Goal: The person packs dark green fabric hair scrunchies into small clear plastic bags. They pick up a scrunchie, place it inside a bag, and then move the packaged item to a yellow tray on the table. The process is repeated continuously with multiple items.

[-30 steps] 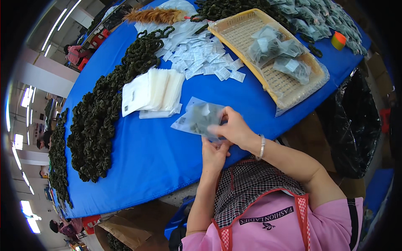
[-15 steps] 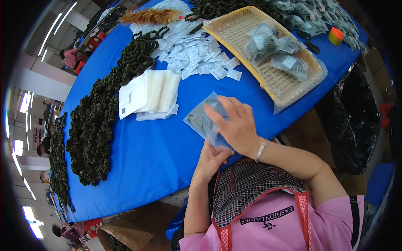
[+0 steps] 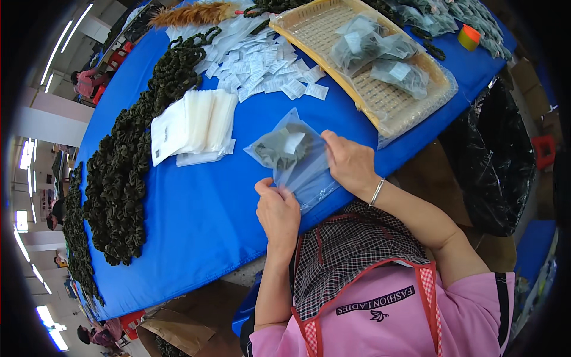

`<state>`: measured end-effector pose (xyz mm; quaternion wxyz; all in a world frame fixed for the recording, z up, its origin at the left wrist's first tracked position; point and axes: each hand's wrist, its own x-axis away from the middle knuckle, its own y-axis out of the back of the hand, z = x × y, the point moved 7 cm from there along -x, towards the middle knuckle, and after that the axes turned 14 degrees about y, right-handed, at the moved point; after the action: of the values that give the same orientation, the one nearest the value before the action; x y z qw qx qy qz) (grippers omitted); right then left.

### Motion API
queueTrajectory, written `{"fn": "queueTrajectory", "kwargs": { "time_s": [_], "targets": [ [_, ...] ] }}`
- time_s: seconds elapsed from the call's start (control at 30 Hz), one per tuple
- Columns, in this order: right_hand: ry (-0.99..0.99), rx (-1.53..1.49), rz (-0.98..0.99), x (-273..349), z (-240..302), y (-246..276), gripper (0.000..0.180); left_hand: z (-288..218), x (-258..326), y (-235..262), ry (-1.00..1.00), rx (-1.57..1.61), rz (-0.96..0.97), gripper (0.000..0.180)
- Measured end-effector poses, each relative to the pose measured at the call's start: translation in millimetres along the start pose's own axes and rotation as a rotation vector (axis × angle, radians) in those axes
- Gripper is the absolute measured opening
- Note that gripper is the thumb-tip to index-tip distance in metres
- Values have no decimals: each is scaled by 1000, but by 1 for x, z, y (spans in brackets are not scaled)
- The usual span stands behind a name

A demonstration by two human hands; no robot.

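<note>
A clear plastic bag (image 3: 308,172) is stretched between my hands just above the blue table. Inside it lie a dark green scrunchie (image 3: 284,149) and a small white paper label (image 3: 293,143). My left hand (image 3: 278,211) pinches the bag's near left edge between thumb and fingers. On the other side, my right hand (image 3: 351,163) grips the right edge of the bag. A stack of white plastic bags (image 3: 193,124) rests to the left of the held bag. Beyond it, many small white labels (image 3: 256,68) are scattered in a loose heap.
A yellow woven tray (image 3: 372,113) wrapped in clear plastic holds several filled bags (image 3: 399,77). Long piles of dark green scrunchies (image 3: 119,184) run along the left. An orange and green tape roll (image 3: 469,37) sits at the far right, and a black plastic bag (image 3: 496,160) hangs beside the table.
My right hand has moved off the top of the bag to its right edge. The bag is now spread wider, showing the scrunchie and label. The whole view has shifted slightly.
</note>
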<state>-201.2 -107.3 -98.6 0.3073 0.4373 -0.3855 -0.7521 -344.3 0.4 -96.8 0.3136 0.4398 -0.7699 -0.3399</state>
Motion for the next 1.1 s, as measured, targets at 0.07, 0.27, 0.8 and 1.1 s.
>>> {"fn": "queueTrajectory", "kwargs": {
  "time_s": [0.07, 0.27, 0.8, 1.1],
  "targets": [
    [-81, -24, -27, 5, -5, 12, 33, 13, -4, -2, 76, 142, 57, 25],
    [362, -146, -230, 35, 65, 48, 19, 42, 18, -21, 405, 745, 576, 26],
    [397, -560, -169, 34, 50, 38, 7, 32, 10, -50, 549, 1223, 525, 25],
    [-900, -712, -179, 261, -351, 248, 37, 13, 26, -40, 423, 847, 743, 27]
  ]
}}
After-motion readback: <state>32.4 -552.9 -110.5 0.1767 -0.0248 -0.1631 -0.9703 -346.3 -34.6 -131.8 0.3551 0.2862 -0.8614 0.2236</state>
